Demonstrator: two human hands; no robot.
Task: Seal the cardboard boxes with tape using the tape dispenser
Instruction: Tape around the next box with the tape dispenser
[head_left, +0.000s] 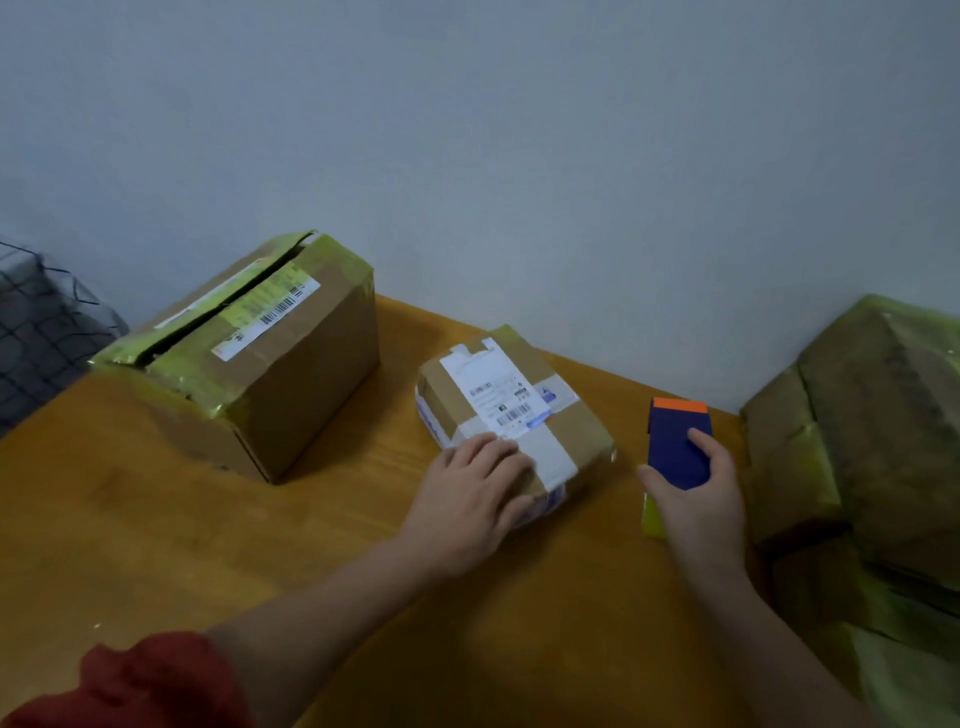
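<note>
A small box is seen near the middle of the table, toward the far edge, with a white label and a strip of pale tape already across its top. It is pressed down at its near corner by the left hand, which lies flat with fingers spread, gripping nothing. Just beside the box, toward the right end of the table, a blue dispenser with an orange tip is gripped in the closed right hand, thumb on top; a yellow-green part shows below the palm.

The small box is judged light and fairly stiff, likely to slide on the smooth wood unless held, so a flat palm on its top or a hold on its sides is suited. The dispenser is judged rigid and light, best taken around its body, clear of the tip, where a cutting edge may be assumed.

A big box stands at the far left corner, its top seam gaping between green tape. A third box crowds the right edge. Open room is left along the near edge and between the small box and the big one; the wall closes off the far side.
</note>
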